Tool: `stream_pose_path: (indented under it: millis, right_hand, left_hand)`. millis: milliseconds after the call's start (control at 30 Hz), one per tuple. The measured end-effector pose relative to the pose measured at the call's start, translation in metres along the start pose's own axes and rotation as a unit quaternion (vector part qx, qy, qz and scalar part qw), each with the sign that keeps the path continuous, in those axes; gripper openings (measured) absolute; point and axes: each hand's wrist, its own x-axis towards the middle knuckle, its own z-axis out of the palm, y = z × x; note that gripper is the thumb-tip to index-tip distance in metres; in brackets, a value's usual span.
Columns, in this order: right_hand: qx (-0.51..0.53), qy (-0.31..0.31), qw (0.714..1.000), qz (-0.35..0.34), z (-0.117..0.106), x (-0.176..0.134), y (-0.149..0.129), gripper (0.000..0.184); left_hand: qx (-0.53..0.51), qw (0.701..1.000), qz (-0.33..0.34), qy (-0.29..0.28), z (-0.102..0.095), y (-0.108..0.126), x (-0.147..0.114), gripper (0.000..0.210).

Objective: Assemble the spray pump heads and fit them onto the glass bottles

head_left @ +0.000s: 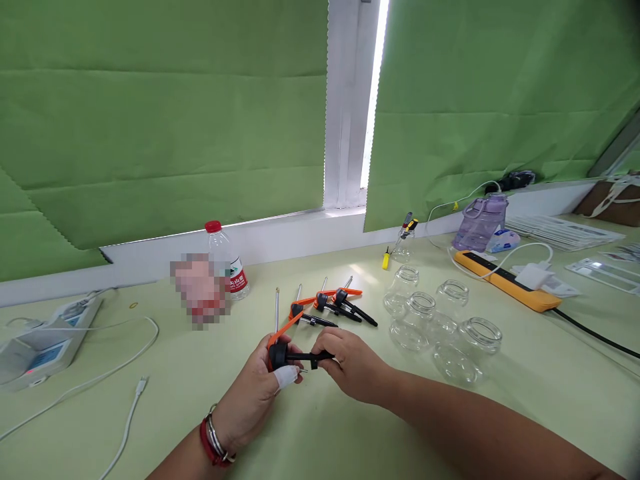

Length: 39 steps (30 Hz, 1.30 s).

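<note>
My left hand (pixel 257 380) is closed around a black-and-orange cap assembly (pixel 280 355), with white wrapping on one of its digits. An orange arm and a thin metal rod stick up from the piece, and its black stem points right. The fingers of my right hand (pixel 347 363) pinch the far end of that black stem. A small metal tip shows below the stem, beside my left fingers. Just behind my hands lie several similar black-and-orange assemblies (pixel 325 305) in a row, their rods pointing away from me.
Several clear glass jars (pixel 420 323) stand right of my hands. Behind them, screwdrivers (pixel 407 227) lean in another jar. An orange power strip (pixel 507 280) and purple bottle (pixel 480 223) are farther right. A water bottle (pixel 235 267) and white cables (pixel 133 407) are on the left.
</note>
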Motion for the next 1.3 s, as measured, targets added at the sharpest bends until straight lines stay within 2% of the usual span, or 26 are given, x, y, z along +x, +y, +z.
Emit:
stream_pose_path:
  millis: [133, 300, 1300]
  right_hand:
    - [-0.011, 0.027, 0.999, -0.022, 0.006, -0.002, -0.001, 0.021]
    - [0.003, 0.023, 0.999, -0.024, 0.008, -0.003, -0.004, 0.022]
    - [0.058, 0.049, 0.997, -0.008, 0.018, -0.009, -0.008, 0.022]
  left_hand:
    - [0.017, 0.999, 0.006, 0.029, 0.004, 0.000, -0.001, 0.039]
    - [0.064, 0.996, 0.036, 0.040, 0.004, -0.004, -0.002, 0.027]
    - [0.077, 0.996, 0.036, 0.035, 0.009, -0.003, -0.006, 0.028]
